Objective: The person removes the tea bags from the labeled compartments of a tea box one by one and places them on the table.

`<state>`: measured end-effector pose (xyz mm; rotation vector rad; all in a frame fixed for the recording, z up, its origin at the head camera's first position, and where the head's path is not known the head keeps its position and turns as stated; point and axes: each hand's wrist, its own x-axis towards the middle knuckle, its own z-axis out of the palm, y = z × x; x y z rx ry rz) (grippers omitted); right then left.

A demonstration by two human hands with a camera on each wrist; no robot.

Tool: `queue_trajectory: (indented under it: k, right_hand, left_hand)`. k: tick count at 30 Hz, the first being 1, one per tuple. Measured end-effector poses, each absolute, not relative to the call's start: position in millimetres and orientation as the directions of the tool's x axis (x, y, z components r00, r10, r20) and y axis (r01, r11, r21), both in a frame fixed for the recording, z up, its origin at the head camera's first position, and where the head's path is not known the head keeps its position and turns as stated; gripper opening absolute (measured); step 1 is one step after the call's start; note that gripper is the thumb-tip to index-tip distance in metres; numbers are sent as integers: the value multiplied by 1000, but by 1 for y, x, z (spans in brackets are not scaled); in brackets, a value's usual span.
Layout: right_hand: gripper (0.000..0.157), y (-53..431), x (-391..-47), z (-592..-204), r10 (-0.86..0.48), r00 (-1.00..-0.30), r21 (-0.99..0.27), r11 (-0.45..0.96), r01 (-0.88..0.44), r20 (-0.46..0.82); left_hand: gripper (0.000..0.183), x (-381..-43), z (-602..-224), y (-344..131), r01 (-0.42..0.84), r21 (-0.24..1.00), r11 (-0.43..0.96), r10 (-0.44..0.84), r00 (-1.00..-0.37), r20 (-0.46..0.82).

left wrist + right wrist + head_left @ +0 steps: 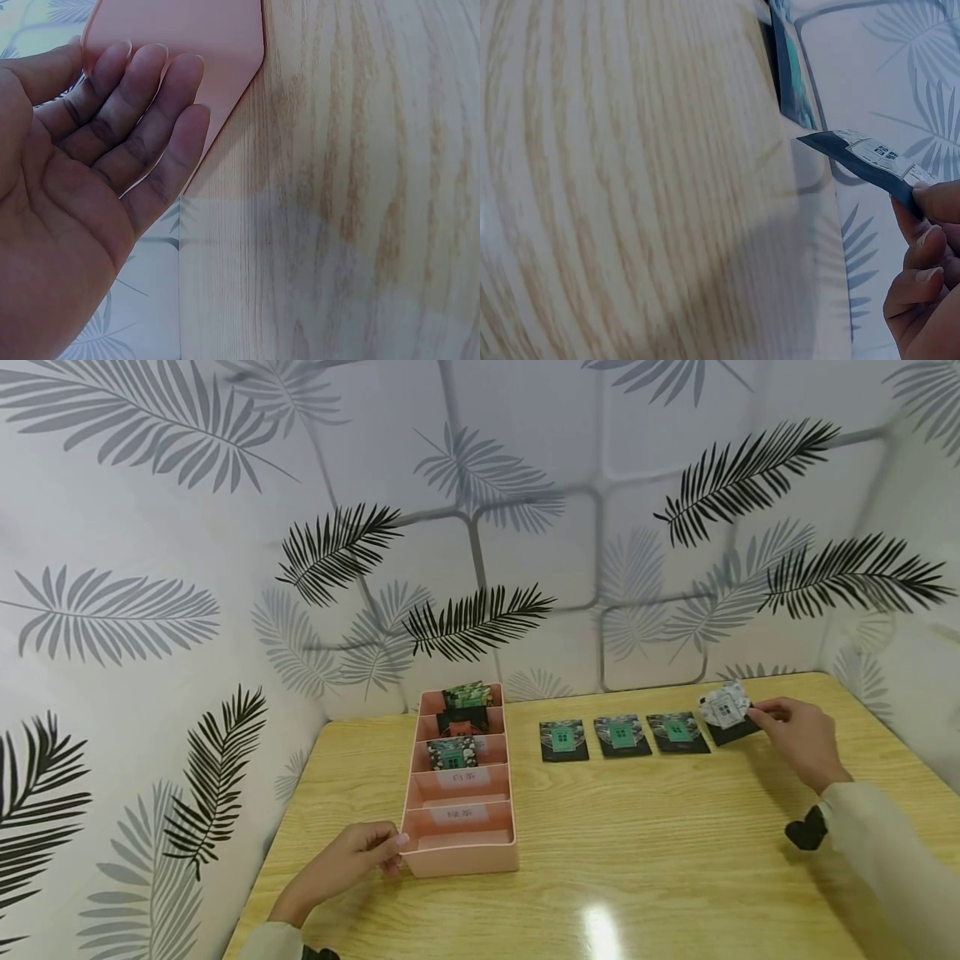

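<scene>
My right hand (806, 739) pinches the corner of a tea sachet (726, 706) with a white floral front and a black lower band. In the right wrist view the sachet (870, 159) is tilted, held between thumb and index finger. It is at the right end of a row with three green-labelled tea sachets (678, 732) on the table. My left hand (348, 860) holds the near left corner of a pink divided box (465, 860), thumb at the rim and fingers against the outer wall, as the left wrist view shows.
The box's far compartments hold green sachets (468, 695), a black and red sachet (462, 723) and a dark floral one with a green label (452, 753). White labels (463, 777) mark the dividers. A leaf-patterned curtain (525, 552) borders the wooden table (637, 835) behind and at left.
</scene>
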<state>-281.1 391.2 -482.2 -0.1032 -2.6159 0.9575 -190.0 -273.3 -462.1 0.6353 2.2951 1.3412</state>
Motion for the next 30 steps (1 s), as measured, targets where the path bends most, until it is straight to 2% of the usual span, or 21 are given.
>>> queue_trajectory:
  k: [16,30]
  right_hand:
    - [42,409,-283,-495,182,-951,-618,786,-12,250]
    - [45,417,-286,-501,212,-968,-589,803,95,132]
  left_hand:
    - [36,-189,-462,-274,185,881,434,571,-814,-110]
    - [36,-189,-462,-274,181,881,437,568,-815,-114]
